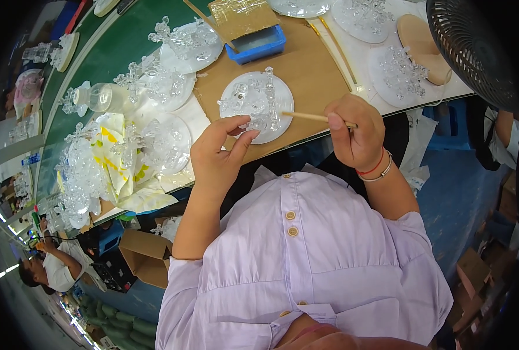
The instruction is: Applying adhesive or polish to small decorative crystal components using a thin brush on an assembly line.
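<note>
In front of me a round white plate [283, 100] carries several clear plastic pieces, among them an upright-shaped clear column [270, 93] lying toward its right side. My left hand [220, 143] is at the plate's near left edge, thumb and forefinger curved with a gap between their tips. Whether those tips touch a clear piece cannot be made out. My right hand [356, 131], to the right of the plate, grips a thin wooden stick [306, 116]. The stick points left, its tip over or just by the plate's right edge.
Brown cardboard [318, 64] lies under the plate. Behind stands a blue tray [259, 49] with a cardboard flap. Two thin sticks [338, 52] lie right of it. More loaded discs, a clear bottle [105, 97] and a yellow-patterned bag [115, 154] fill the left; a black fan [475, 52] stands right.
</note>
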A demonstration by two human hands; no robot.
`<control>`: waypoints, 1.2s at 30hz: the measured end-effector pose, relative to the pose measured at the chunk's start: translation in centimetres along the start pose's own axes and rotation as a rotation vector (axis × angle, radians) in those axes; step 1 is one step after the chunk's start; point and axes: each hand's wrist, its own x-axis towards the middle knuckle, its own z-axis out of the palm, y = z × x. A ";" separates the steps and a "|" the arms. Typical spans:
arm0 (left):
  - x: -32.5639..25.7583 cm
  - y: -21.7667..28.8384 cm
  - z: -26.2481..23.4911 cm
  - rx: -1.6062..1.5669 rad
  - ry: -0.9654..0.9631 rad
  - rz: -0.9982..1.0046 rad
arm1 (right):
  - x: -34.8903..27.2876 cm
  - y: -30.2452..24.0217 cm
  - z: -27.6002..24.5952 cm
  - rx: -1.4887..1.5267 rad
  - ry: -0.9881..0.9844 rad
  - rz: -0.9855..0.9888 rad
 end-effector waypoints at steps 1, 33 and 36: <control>0.1 0.1 0.1 -0.001 -0.002 0.000 | 0.0 0.0 0.1 -0.001 0.000 0.001; 0.3 0.8 1.0 0.004 -0.011 0.078 | -0.1 0.1 -0.5 -0.124 0.058 0.000; 0.3 0.9 1.1 0.003 -0.010 0.084 | -0.3 0.3 -0.6 -0.109 0.026 -0.018</control>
